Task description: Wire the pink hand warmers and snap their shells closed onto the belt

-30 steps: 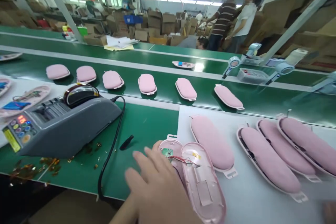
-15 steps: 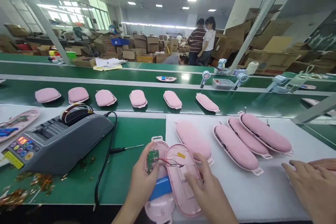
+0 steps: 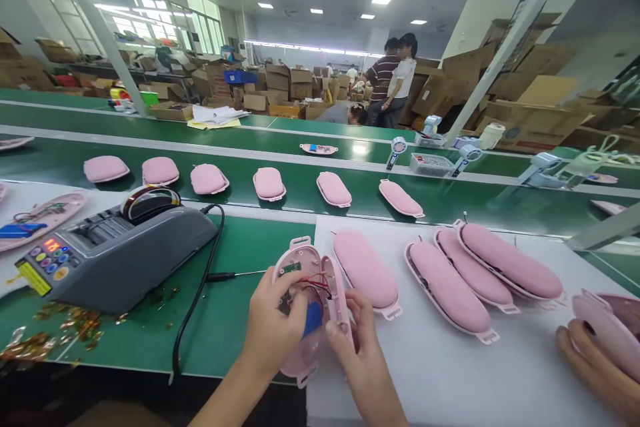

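Hands (image 3: 274, 321) grip pink case (image 3: 301, 355); grn/wht bench (image 3: 227, 320), boxes (image 3: 277, 80) in bkgd.

A left hand (image 3: 273, 317) and a right hand (image 3: 363, 343), both bare, slim fingers (image 3: 361, 301), rounded knuckles, narrow wrists, slender forearms (image 3: 227, 383) uncovered down to the frame's lower edge (the nails are too small to judge), smooth, softly tapering outlines

Screwdriver (image 3: 221, 277) between tape dispenser (image 3: 130, 260) and open case (image 3: 299, 360); other cases (image 3: 366, 270) right.
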Action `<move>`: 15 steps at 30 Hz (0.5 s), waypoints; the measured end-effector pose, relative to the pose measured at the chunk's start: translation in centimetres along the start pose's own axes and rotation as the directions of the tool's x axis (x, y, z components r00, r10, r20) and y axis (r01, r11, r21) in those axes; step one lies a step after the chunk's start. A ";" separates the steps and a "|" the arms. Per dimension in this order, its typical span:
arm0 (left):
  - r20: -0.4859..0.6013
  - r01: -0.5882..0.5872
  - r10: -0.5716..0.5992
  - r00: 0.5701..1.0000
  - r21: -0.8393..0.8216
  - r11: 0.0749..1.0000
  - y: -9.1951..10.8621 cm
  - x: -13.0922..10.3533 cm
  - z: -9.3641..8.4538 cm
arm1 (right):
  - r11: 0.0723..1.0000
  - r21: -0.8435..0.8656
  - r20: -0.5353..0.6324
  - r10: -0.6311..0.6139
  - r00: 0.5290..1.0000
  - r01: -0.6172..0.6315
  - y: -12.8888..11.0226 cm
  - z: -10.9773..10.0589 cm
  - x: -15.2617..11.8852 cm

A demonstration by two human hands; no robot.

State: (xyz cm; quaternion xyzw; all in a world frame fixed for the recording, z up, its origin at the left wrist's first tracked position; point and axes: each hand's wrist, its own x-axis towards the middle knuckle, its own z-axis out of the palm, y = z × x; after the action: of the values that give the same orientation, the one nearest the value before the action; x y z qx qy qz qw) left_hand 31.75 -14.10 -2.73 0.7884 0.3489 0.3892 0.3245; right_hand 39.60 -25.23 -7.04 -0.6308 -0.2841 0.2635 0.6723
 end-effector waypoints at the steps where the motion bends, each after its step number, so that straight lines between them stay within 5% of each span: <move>1: 0.007 -0.016 0.016 1.000 -0.010 1.000 0.2 0.1 0.0 | 0.999 0.038 0.010 0.013 1.000 -0.013 -0.1 -0.1 0.0; 8: -0.088 0.004 -0.002 0.996 0.019 1.000 0.5 0.0 0.6 | 0.985 0.067 -0.050 -0.155 0.987 0.158 0.0 -0.4 -0.9; 15: 0.029 -0.026 0.023 0.999 0.097 0.995 0.7 -0.3 -0.1 | 0.924 -0.007 0.102 -0.379 0.920 0.382 2.0 -1.8 -1.1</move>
State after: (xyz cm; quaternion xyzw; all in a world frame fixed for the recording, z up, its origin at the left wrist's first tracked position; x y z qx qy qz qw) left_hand 31.80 -14.68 -2.22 0.8128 0.3532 0.3648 0.2856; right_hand 40.09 -27.17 -9.22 -0.5588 -0.4376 0.1551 0.6872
